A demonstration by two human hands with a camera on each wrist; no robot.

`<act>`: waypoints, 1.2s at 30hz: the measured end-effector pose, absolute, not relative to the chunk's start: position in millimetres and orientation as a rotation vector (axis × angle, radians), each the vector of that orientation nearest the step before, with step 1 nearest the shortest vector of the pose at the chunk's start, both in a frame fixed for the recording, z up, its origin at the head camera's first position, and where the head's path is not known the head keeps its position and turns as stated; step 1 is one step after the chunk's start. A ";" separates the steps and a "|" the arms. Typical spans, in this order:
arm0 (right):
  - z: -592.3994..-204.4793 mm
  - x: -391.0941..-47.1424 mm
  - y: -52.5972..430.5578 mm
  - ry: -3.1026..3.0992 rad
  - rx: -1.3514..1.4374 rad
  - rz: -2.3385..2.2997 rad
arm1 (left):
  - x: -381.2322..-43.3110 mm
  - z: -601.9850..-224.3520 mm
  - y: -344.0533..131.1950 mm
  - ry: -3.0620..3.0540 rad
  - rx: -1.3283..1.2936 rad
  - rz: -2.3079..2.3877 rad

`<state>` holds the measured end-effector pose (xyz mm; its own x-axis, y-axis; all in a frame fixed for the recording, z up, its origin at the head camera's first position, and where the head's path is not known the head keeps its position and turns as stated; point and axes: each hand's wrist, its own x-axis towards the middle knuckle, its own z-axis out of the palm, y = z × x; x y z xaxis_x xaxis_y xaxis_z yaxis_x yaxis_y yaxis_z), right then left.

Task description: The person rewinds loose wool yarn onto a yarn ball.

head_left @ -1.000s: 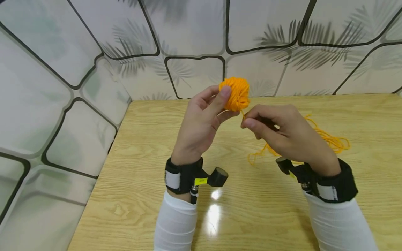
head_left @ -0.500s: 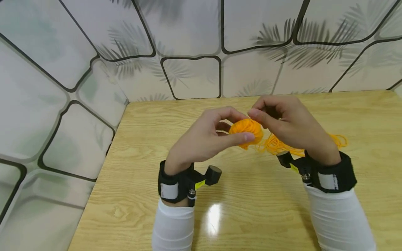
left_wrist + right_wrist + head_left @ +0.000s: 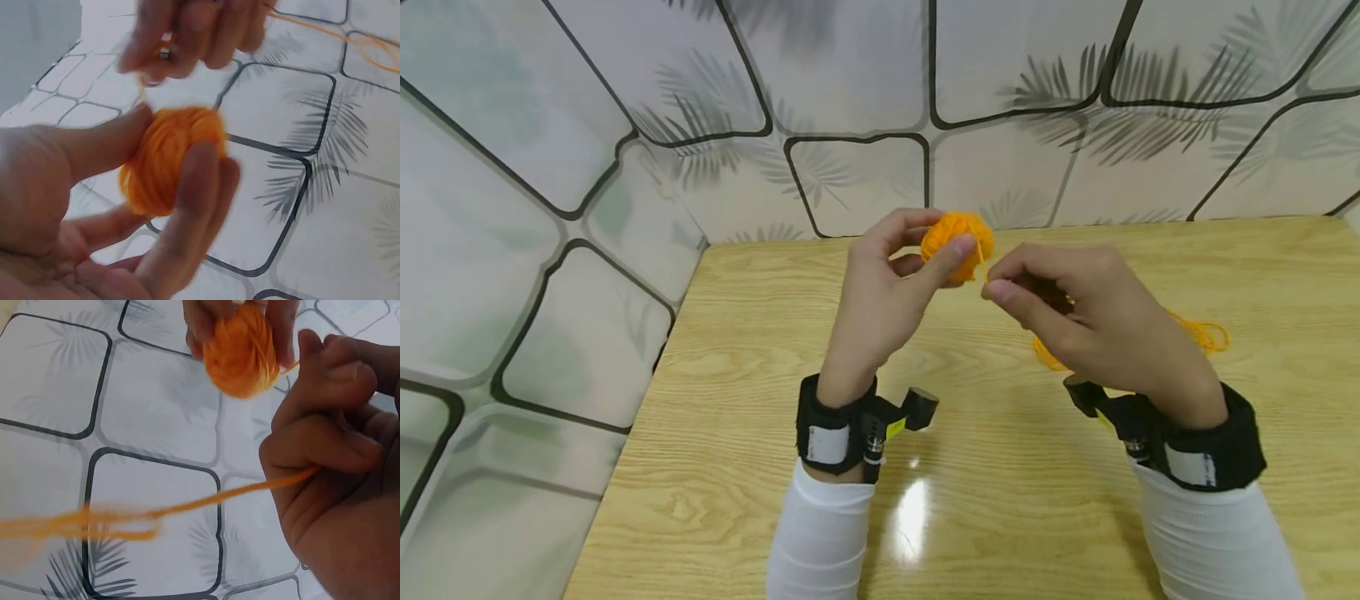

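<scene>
An orange yarn ball (image 3: 951, 237) is gripped between the thumb and fingers of my left hand (image 3: 887, 292), raised over the far part of the table. Close beside it on the right, my right hand (image 3: 1082, 317) pinches a strand of the yarn (image 3: 982, 260) that runs from the ball. In the right wrist view, the trailing yarn (image 3: 237, 492) leaves through the curled lower fingers toward the left. The left wrist view has the ball (image 3: 172, 162) held at its sides by thumb and fingertips, with the right hand (image 3: 200, 37) just above it.
Loose orange yarn (image 3: 1206, 333) lies on the wooden table (image 3: 1000, 500), partly hidden behind the right hand. A patterned wall (image 3: 850, 67) stands along the table's far edge and left side. Each wrist wears a black strap with a small camera.
My left hand turned the ball down and right toward the right hand, then back up and left. The right hand rose slightly, then came down again, still pinching the strand.
</scene>
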<state>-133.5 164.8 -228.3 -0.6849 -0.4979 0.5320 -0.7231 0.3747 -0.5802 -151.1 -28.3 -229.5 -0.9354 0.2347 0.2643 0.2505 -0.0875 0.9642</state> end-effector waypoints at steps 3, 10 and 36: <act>-233.1 -135.1 163.2 -2.364 1.226 1.277 | -155.4 -233.6 -27.1 -1.861 -0.549 -2.459; -249.6 -152.1 172.7 -2.472 1.289 1.510 | -146.4 -226.7 -34.6 -1.926 -0.851 -2.645; -236.7 -138.1 164.6 -2.287 0.975 1.410 | -154.0 -232.3 -17.3 -1.792 -0.538 -2.715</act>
<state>-138.1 164.6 -236.7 -0.7322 -0.3969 0.5535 -0.6728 0.2950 -0.6785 -154.0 -17.3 -232.3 -0.9350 0.3040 0.1828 0.0485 -0.4008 0.9149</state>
